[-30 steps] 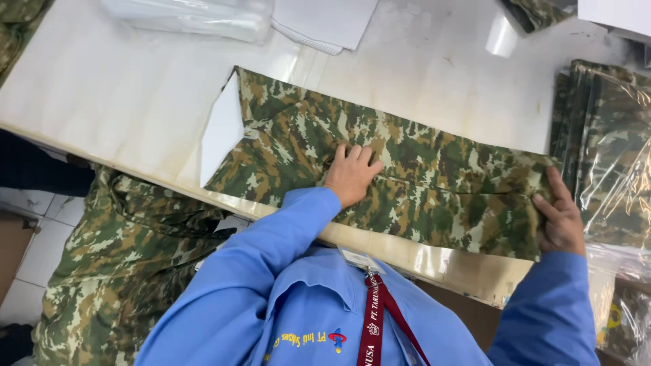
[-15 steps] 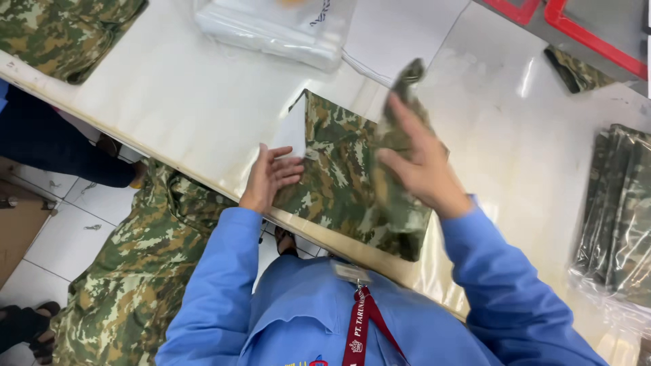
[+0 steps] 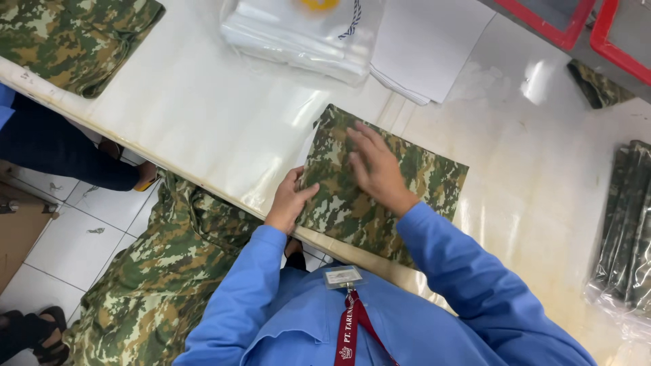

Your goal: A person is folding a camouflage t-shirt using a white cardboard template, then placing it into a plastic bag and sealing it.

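Note:
A folded camouflage garment [image 3: 413,183] lies on the white table [image 3: 196,115] near its front edge. My right hand [image 3: 376,166] lies flat on top of it, fingers spread, pressing the fold down. My left hand [image 3: 290,198] grips the garment's left edge at the table edge, thumb on top. A white card edge shows just under the garment's left side. Both arms wear blue sleeves.
A stack of clear plastic bags [image 3: 305,34] and white sheets [image 3: 427,51] lie at the back. More camouflage cloth lies at the far left [image 3: 74,37] and hangs below the table [image 3: 163,271]. Bagged garments [image 3: 627,230] sit at the right. Another person's legs [image 3: 61,152] are at left.
The long garment has been folded over from the right into a compact rectangle. My right hand carried the right end across and now presses it flat; my left hand moved to the left edge.

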